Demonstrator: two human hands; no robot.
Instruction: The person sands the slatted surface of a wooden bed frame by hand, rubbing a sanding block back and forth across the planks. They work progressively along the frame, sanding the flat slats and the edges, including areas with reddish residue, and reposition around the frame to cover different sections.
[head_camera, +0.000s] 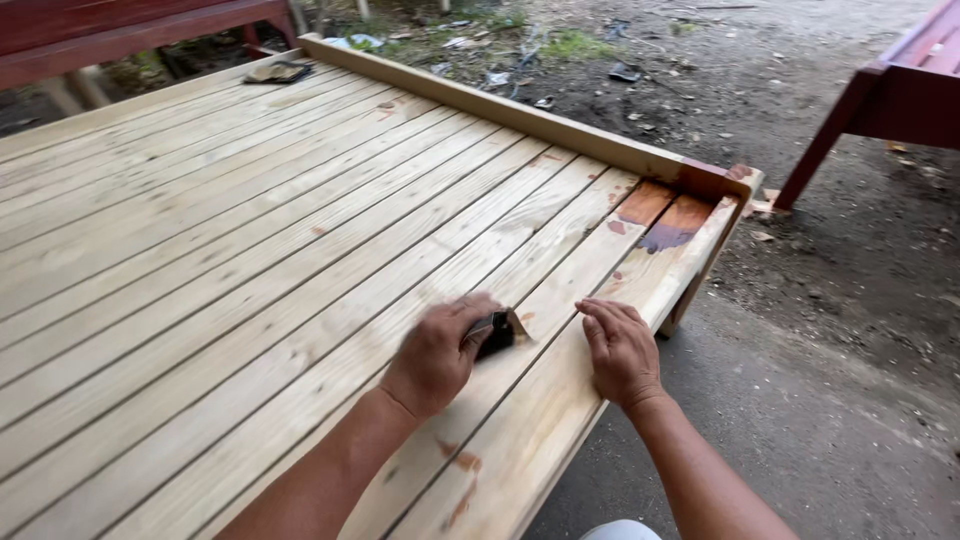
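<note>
Left hand (437, 355) grip pinching folded sandpaper (498, 331) against plank (300, 300); right hand (620, 350) spread flat just beside.

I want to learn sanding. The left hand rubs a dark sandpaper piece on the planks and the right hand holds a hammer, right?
Not quite. In the head view the right hand holds nothing; it rests flat on the planks. The left hand does press the dark sandpaper piece.

Sandpaper (500, 330) on slat deck (250, 230), bench (900, 90) right
</note>
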